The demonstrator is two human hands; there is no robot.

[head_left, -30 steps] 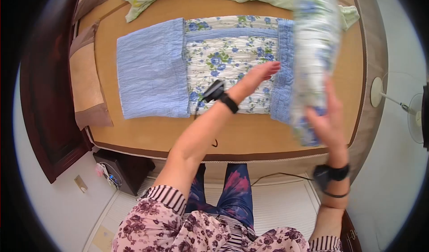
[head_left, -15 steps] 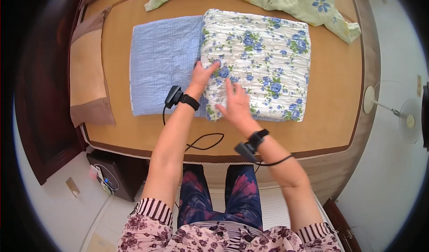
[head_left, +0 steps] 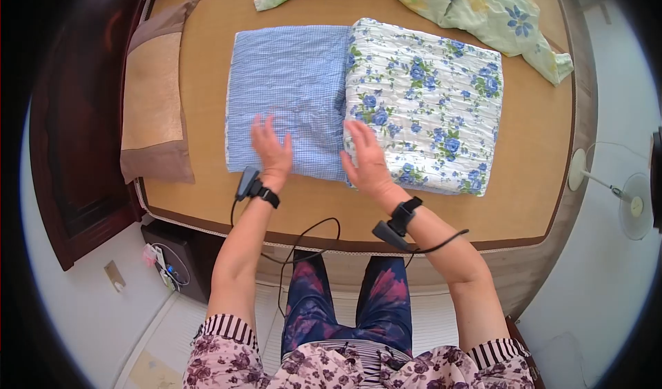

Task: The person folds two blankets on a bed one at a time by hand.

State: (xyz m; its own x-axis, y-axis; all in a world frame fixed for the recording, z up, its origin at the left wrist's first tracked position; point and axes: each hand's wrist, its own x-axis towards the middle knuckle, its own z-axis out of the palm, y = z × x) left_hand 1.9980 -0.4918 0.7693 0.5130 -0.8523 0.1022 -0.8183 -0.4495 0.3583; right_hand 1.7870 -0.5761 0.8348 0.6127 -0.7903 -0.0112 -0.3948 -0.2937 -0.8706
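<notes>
A quilt lies partly folded on the bed. Its blue checked side (head_left: 289, 65) faces up on the left, and its white side with blue flowers (head_left: 427, 106) forms a thicker folded stack on the right. Over the lower part of the checked side is my left hand (head_left: 273, 152), fingers spread and holding nothing; whether it touches the cloth I cannot tell. My right hand (head_left: 367, 160) is at the lower left edge of the flowered stack, its fingers apart and nothing gripped. Each wrist wears a black strap with a small dark device and a cable.
A crumpled pale green flowered cloth (head_left: 483, 6) lies along the far side of the bed. To the left is a brown and gold pillow (head_left: 155, 99). A white fan (head_left: 631, 203) stands at the right, and a dark cabinet (head_left: 183, 254) at the lower left.
My left hand has moved left, off the flowered stack's edge and over the checked side. My right hand stays near the stack's lower left. The whole view has shifted slightly.
</notes>
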